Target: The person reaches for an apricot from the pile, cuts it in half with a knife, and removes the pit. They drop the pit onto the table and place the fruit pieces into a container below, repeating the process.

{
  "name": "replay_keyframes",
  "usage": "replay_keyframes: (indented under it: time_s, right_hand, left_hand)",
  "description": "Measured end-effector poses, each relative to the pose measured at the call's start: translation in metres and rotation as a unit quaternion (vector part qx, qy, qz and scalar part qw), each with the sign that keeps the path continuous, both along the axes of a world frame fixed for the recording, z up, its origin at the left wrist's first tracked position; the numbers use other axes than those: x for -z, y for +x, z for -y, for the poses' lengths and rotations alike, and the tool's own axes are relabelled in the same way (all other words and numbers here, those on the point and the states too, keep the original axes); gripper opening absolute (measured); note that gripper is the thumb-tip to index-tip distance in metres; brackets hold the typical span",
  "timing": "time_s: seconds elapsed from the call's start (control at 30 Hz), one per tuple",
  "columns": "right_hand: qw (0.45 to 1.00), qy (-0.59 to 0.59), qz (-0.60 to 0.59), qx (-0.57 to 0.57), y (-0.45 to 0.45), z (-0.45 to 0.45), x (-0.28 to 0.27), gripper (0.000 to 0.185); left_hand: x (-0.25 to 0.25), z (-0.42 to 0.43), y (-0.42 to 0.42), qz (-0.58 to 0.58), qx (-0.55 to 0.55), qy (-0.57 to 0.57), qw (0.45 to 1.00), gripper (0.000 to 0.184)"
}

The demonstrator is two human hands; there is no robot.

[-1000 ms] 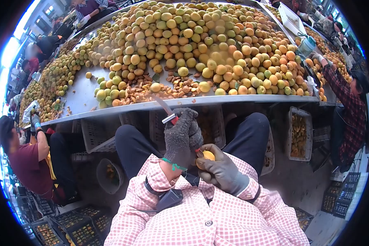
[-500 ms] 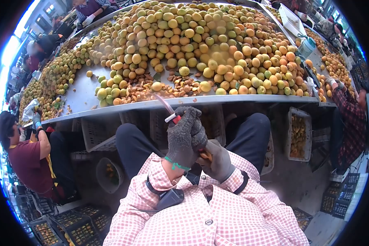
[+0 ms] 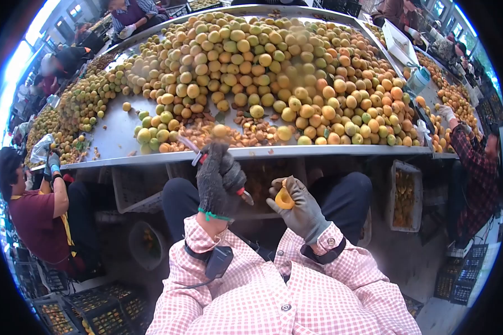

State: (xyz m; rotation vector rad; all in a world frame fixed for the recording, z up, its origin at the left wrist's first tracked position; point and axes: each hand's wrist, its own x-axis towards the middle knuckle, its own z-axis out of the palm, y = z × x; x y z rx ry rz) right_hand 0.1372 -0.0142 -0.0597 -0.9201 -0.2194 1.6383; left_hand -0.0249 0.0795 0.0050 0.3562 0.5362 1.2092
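Note:
My left hand (image 3: 221, 176), in a dark grey knitted glove, is closed around a red-handled knife (image 3: 199, 158). Its thin blade points up and left toward the table edge, while the handle's red lower end and a dark tip show below the fist. My right hand (image 3: 303, 209), in a grey glove, pinches a cut apricot piece (image 3: 285, 200) with its hollow orange inside showing. The hands are apart, above my lap. In front of them, on the metal table (image 3: 167, 159), lie a heap of whole apricots (image 3: 251, 61) and a pile of brownish pits or scraps (image 3: 257, 133).
Crates stand below the table, including a white crate with fruit (image 3: 405, 195) at right and a pale bucket (image 3: 146, 245) at left. Black crates (image 3: 106, 310) of fruit sit lower left. People work on both sides, one in a maroon shirt (image 3: 44, 226). A bottle (image 3: 418, 79) stands at right.
My hands were together over the fruit and have separated. The left moved up and left with the knife; the right moved slightly right and up, its apricot piece now showing its hollow.

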Motion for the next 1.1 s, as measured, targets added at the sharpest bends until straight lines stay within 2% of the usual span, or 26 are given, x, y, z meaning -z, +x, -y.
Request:
replay_keyframes:
  time_s: [0.03,0.07,0.1,0.17,0.23,0.27,0.3,0.33,0.37,0.43,0.47,0.5,0.57,0.63,0.67,0.7,0.77,0.83,0.87,0.9,0.97,1.0,1.03,1.1]
  right_hand:
    - [0.999,0.017,0.029,0.027,-0.002,-0.010,0.012,0.033]
    - [0.986,0.045,0.151,0.049,-0.004,-0.018,0.018,0.027]
    - [0.986,0.052,0.151,0.048,-0.005,-0.023,0.026,0.027]
    - [0.950,0.068,0.286,0.102,-0.003,-0.029,0.045,0.023]
    - [0.939,0.063,0.318,0.116,-0.004,-0.027,0.054,0.023]
    - [0.982,0.028,0.182,0.035,-0.003,-0.026,0.047,0.024]
    - [0.998,-0.010,0.043,-0.048,-0.002,-0.031,0.040,0.025]
    - [0.989,-0.054,0.123,-0.058,-0.010,-0.038,0.036,0.027]
    - [0.989,-0.050,0.126,-0.059,-0.016,-0.051,0.026,0.027]
    - [0.974,0.026,0.172,-0.147,-0.025,-0.084,0.006,0.033]
    - [0.951,0.018,0.256,-0.172,-0.032,-0.099,-0.036,0.039]
    - [0.934,0.066,0.305,-0.173,-0.031,-0.115,-0.033,0.044]
    - [0.863,0.157,0.458,-0.141,-0.023,-0.152,-0.030,0.036]
    - [0.769,0.248,0.572,-0.140,-0.018,-0.192,-0.019,0.031]
    - [0.730,0.229,0.618,-0.182,-0.023,-0.204,-0.032,0.027]
    - [0.651,0.246,0.686,-0.213,-0.028,-0.218,-0.035,0.027]
    - [0.561,0.278,0.740,-0.244,-0.044,-0.240,-0.034,0.028]
    - [0.477,0.287,0.762,-0.331,-0.056,-0.261,-0.007,0.031]
    - [0.444,0.256,0.758,-0.403,-0.062,-0.266,-0.004,0.035]
    - [0.443,0.256,0.758,-0.404,-0.062,-0.267,-0.004,0.035]
    - [0.549,0.243,0.716,-0.357,-0.056,-0.262,-0.007,0.036]
    - [0.725,0.177,0.576,-0.334,-0.050,-0.255,0.003,0.035]
    - [0.785,0.172,0.505,-0.315,-0.042,-0.253,0.005,0.037]
    - [0.902,0.059,0.298,-0.306,-0.022,-0.237,-0.018,0.035]
  left_hand:
    - [0.002,-0.002,-0.008,0.003,0.001,0.019,1.000,0.018]
    - [0.001,-0.001,-0.014,-0.007,-0.012,0.006,1.000,0.018]
    - [0.003,0.001,-0.021,-0.006,-0.014,0.012,1.000,0.018]
    - [0.014,0.000,-0.036,0.011,-0.007,-0.001,1.000,0.016]
    - [0.026,0.000,-0.048,0.017,0.001,-0.013,1.000,0.016]
    - [0.030,0.001,-0.052,0.000,-0.006,-0.030,1.000,0.015]
    - [0.034,0.000,-0.055,-0.016,-0.013,-0.047,0.999,0.015]
    - [0.037,0.000,-0.056,-0.023,-0.009,-0.070,0.997,0.015]
    - [0.043,-0.001,-0.057,-0.020,-0.011,-0.066,0.998,0.015]
    - [0.057,-0.003,-0.061,-0.005,-0.005,-0.093,0.996,0.013]
    - [0.065,-0.004,-0.061,0.001,0.000,-0.097,0.995,0.012]
    - [0.067,-0.004,-0.062,0.003,-0.001,-0.094,0.996,0.012]
    - [0.070,-0.006,-0.062,-0.008,-0.001,-0.115,0.993,0.009]
    - [0.075,-0.010,-0.064,-0.022,-0.010,-0.127,0.992,0.007]
    - [0.078,-0.012,-0.064,-0.031,-0.005,-0.142,0.989,0.006]
    - [0.079,-0.014,-0.063,-0.040,0.001,-0.159,0.986,0.005]
    - [0.077,-0.019,-0.062,-0.028,-0.001,-0.169,0.985,0.006]
    - [0.079,-0.025,-0.061,-0.081,0.023,-0.154,0.984,0.008]
    - [0.078,-0.028,-0.062,-0.091,0.031,-0.154,0.983,0.009]
    - [0.076,-0.030,-0.064,-0.090,0.030,-0.155,0.983,0.009]
    - [0.076,-0.031,-0.064,-0.112,0.014,-0.161,0.980,0.008]
    - [0.076,-0.032,-0.064,-0.110,0.016,-0.163,0.980,0.008]
    - [0.076,-0.032,-0.064,-0.119,0.018,-0.165,0.979,0.007]
    - [0.076,-0.030,-0.058,-0.125,0.027,-0.165,0.978,0.006]
